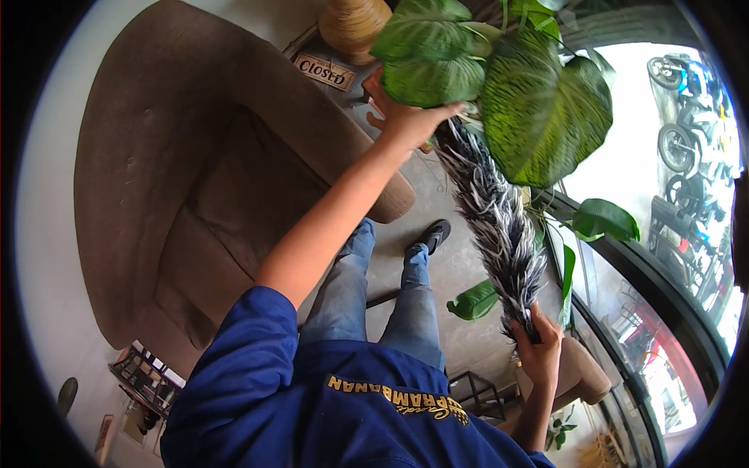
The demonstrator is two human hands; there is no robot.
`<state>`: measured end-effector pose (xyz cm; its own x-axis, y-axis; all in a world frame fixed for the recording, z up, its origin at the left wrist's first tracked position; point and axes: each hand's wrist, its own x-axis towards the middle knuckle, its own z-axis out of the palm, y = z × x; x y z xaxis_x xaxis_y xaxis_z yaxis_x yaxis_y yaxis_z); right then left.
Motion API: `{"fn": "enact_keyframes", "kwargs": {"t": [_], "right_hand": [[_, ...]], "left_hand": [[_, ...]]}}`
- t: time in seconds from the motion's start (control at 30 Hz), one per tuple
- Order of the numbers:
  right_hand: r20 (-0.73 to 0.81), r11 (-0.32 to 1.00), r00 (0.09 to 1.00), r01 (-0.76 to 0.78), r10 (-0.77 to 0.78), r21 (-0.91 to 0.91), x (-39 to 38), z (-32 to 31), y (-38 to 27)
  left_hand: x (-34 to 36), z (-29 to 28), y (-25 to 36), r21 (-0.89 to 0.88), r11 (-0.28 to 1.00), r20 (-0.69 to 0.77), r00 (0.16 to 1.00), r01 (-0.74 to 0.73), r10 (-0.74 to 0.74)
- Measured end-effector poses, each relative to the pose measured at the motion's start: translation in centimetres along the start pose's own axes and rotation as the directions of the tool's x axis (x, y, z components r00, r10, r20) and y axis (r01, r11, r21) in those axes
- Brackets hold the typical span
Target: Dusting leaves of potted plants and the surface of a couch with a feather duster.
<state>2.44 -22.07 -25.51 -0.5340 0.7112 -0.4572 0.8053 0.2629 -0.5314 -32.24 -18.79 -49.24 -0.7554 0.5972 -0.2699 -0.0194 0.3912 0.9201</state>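
Note:
A long fluffy black, grey and white duster (499, 222) slants from the big-leaved plant down toward my lower right. My right hand (541, 343) is closed round its lower end. At the top centre, my left hand (413, 125) holds a broad green leaf (433, 82) from beneath; the leaf covers part of the fingers. Close to the thumb of that hand is the duster's upper end. Another large heart-shaped leaf (546, 105) hangs over the duster's right side.
A brown sofa (156, 156) fills the left side. Beyond its arm are a woven vase (353, 27) and a small sign (324, 72). Dark-framed windows (624, 265) run along the right, with motorcycles (679, 148) outside. Lower leaves (473, 300) hang over the grey floor (460, 257).

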Motion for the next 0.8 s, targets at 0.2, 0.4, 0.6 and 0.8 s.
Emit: {"fn": "enact_keyframes", "kwargs": {"t": [0.2, 0.4, 0.6, 0.8], "right_hand": [[0.098, 1.000, 0.995, -0.015, 0.013, 0.022, 1.6, 1.6, 4.7], [0.156, 0.938, 0.959, 0.184, -0.237, 0.295, 11.7, 7.5, 9.1], [0.264, 0.938, 0.922, 0.210, -0.284, 0.276, 19.5, 14.2, 9.7], [0.420, 0.958, 0.907, -0.100, -0.024, 0.269, 17.1, 14.2, 11.3]], "left_hand": [[-1.5, -1.2, 2.2, -0.466, 0.844, 0.265, 0.952, 0.264, -0.151], [-2.0, -0.9, 3.2, -0.422, 0.902, 0.130, 0.991, 0.091, -0.039], [-2.3, -0.4, 3.2, -0.410, 0.897, 0.087, 0.986, 0.163, -0.140], [-2.2, -0.3, 3.0, -0.423, 0.898, 0.102, 0.991, 0.123, -0.087]]}}
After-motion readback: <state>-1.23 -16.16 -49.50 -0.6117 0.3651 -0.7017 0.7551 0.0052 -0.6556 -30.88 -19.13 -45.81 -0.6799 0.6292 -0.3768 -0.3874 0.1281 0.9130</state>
